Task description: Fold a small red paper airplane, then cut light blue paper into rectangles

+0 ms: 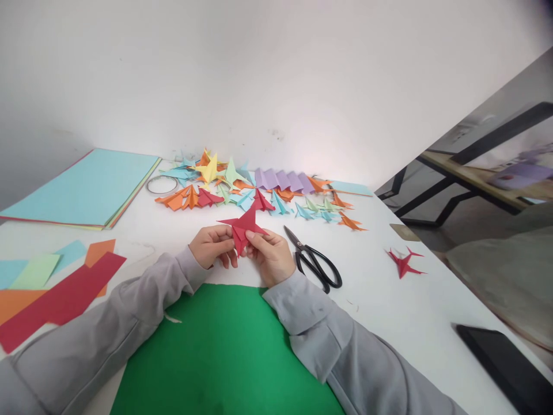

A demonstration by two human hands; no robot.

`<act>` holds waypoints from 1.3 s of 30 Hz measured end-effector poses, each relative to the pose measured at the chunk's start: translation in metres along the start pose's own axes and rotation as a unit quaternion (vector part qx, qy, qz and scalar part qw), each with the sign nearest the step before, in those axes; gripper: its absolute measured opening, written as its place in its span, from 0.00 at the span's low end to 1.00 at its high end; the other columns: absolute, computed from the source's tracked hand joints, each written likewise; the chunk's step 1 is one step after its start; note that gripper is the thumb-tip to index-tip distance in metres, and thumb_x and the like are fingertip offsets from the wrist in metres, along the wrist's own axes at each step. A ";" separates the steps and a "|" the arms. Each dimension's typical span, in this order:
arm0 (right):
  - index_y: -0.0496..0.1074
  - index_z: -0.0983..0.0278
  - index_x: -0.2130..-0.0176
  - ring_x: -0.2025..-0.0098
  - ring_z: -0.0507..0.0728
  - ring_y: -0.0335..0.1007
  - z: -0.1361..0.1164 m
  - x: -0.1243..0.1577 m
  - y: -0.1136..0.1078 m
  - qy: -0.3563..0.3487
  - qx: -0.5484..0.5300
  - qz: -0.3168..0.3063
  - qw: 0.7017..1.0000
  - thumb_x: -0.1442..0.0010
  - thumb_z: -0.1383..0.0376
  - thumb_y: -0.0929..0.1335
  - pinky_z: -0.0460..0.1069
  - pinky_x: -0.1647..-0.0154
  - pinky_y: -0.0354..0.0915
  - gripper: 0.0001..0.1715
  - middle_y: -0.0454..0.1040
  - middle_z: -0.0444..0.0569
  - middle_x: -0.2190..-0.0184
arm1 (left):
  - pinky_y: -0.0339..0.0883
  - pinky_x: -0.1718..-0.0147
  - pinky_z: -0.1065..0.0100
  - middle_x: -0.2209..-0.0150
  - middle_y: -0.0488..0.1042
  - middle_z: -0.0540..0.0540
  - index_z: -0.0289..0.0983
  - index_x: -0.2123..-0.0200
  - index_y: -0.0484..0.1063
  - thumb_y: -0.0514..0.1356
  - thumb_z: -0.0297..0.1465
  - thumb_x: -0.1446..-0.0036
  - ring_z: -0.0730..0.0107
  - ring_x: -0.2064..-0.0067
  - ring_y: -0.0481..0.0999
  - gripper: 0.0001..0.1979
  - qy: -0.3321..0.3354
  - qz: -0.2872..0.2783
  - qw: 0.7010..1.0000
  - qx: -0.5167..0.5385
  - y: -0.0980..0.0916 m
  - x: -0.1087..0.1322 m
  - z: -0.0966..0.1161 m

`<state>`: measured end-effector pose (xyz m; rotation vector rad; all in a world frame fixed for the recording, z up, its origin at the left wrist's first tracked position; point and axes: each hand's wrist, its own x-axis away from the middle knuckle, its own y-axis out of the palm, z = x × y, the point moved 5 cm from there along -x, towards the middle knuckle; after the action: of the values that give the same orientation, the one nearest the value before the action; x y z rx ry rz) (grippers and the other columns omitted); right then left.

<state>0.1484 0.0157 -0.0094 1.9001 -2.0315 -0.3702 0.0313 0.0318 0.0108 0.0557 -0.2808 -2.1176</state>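
Between my two hands is a red folded paper plane (245, 226), raised over the table with its pointed tip upward. The fingers of my left hand (213, 246) pinch its left side. On the right side, my right hand (272, 253) grips it with the thumb lying across the front. A green sheet (224, 351) spreads under my forearms. Black-handled scissors (317, 262) rest just right of my right hand, blades pointing away to the left. Another red folded paper plane (404, 265) lies farther right.
Along the wall sit several colourful folded paper planes (209, 170) and a purple pleated strip (283, 180). A wire ring (162, 184) and a stack of coloured sheets (86, 187) are at left. Cut paper strips (64, 294) lie nearer. A black tablet-like device (505, 363) is by the right edge.
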 end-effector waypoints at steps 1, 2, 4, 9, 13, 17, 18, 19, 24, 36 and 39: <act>0.71 0.66 0.81 0.83 0.47 0.60 0.000 0.000 0.000 0.003 -0.001 -0.003 1.000 0.59 0.60 0.74 0.44 0.81 0.54 0.13 0.68 0.41 0.87 | 0.61 0.88 0.75 0.81 0.73 0.48 0.33 0.76 0.69 0.67 0.42 0.64 0.72 0.84 0.71 0.19 -0.002 -0.011 1.000 -0.007 0.001 0.000 0.000; 0.71 0.66 0.81 0.84 0.47 0.60 0.001 0.000 0.000 0.006 -0.002 -0.003 1.000 0.59 0.60 0.74 0.44 0.81 0.54 0.13 0.68 0.41 0.87 | 0.61 0.87 0.75 0.81 0.73 0.48 0.33 0.76 0.69 0.67 0.42 0.63 0.73 0.84 0.71 0.19 -0.003 -0.021 1.000 -0.014 0.001 0.000 0.000; 0.71 0.66 0.82 0.84 0.46 0.59 0.000 0.000 -0.001 0.010 -0.009 0.006 1.000 0.60 0.59 0.75 0.44 0.81 0.54 0.14 0.67 0.41 0.88 | 0.61 0.87 0.75 0.82 0.72 0.48 0.33 0.77 0.69 0.66 0.42 0.62 0.74 0.84 0.71 0.18 -0.005 -0.034 0.999 -0.024 0.003 0.001 -0.001; 0.70 0.66 0.83 0.84 0.46 0.58 -0.002 -0.002 -0.002 0.042 -0.061 0.047 0.996 0.63 0.60 0.76 0.43 0.82 0.55 0.14 0.66 0.40 0.88 | 0.60 0.86 0.76 0.82 0.73 0.48 0.33 0.78 0.66 0.66 0.40 0.60 0.75 0.84 0.71 0.16 -0.010 -0.025 0.999 -0.029 0.003 0.003 -0.002; 0.70 0.66 0.83 0.84 0.46 0.58 -0.001 -0.003 -0.002 0.043 -0.057 0.042 0.997 0.63 0.59 0.76 0.44 0.82 0.56 0.15 0.66 0.40 0.88 | 0.61 0.87 0.74 0.83 0.72 0.48 0.33 0.79 0.66 0.65 0.41 0.60 0.73 0.84 0.70 0.17 -0.024 -0.004 1.000 0.004 0.001 0.002 -0.003; 0.72 0.65 0.80 0.85 0.46 0.58 0.001 -0.002 -0.003 0.003 -0.004 0.032 0.999 0.62 0.58 0.75 0.44 0.82 0.56 0.14 0.67 0.40 0.88 | 0.61 0.88 0.74 0.85 0.70 0.48 0.34 0.80 0.66 0.65 0.45 0.60 0.73 0.85 0.69 0.20 -0.012 0.030 0.999 -0.022 0.000 0.002 -0.002; 0.72 0.66 0.80 0.85 0.46 0.58 0.002 -0.002 -0.003 -0.003 0.012 0.026 1.000 0.61 0.58 0.75 0.44 0.83 0.56 0.14 0.67 0.40 0.88 | 0.61 0.88 0.74 0.86 0.69 0.49 0.33 0.79 0.66 0.65 0.44 0.61 0.73 0.86 0.68 0.19 -0.005 0.042 0.998 -0.038 0.000 0.002 -0.002; 0.73 0.66 0.79 0.85 0.46 0.58 0.002 -0.002 -0.003 -0.007 0.021 0.020 1.000 0.61 0.59 0.75 0.44 0.83 0.55 0.14 0.67 0.40 0.88 | 0.61 0.88 0.74 0.87 0.69 0.50 0.33 0.78 0.67 0.66 0.43 0.61 0.74 0.86 0.67 0.19 0.002 0.053 0.997 -0.053 0.000 0.002 -0.002; 0.71 0.64 0.77 0.85 0.45 0.59 0.001 -0.002 -0.003 -0.010 -0.015 0.028 0.999 0.60 0.59 0.75 0.42 0.85 0.56 0.14 0.71 0.40 0.85 | 0.61 0.88 0.73 0.83 0.69 0.50 0.33 0.76 0.69 0.64 0.41 0.57 0.75 0.83 0.67 0.15 0.066 0.128 0.983 -0.110 -0.008 0.003 -0.001; 0.73 0.64 0.73 0.78 0.51 0.67 -0.004 0.007 0.010 -0.035 0.005 -0.084 0.996 0.54 0.43 0.68 0.44 0.83 0.61 0.26 0.74 0.47 0.77 | 0.61 0.77 0.74 0.74 0.70 0.47 0.37 0.65 0.74 0.57 0.23 0.49 0.76 0.75 0.68 0.09 0.440 0.232 0.692 -0.523 0.009 0.040 0.025; 0.73 0.66 0.76 0.79 0.52 0.66 -0.002 0.005 0.009 -0.028 -0.020 -0.095 0.995 0.50 0.40 0.62 0.45 0.84 0.62 0.33 0.72 0.48 0.80 | 0.59 0.80 0.76 0.72 0.69 0.48 0.37 0.62 0.74 0.56 0.20 0.50 0.78 0.76 0.66 0.12 0.501 0.220 0.637 -0.543 0.014 0.045 0.025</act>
<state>0.1406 0.0119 -0.0031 2.0880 -1.8666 -0.5124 0.0149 -0.0086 0.0410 0.3833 1.4915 -1.1709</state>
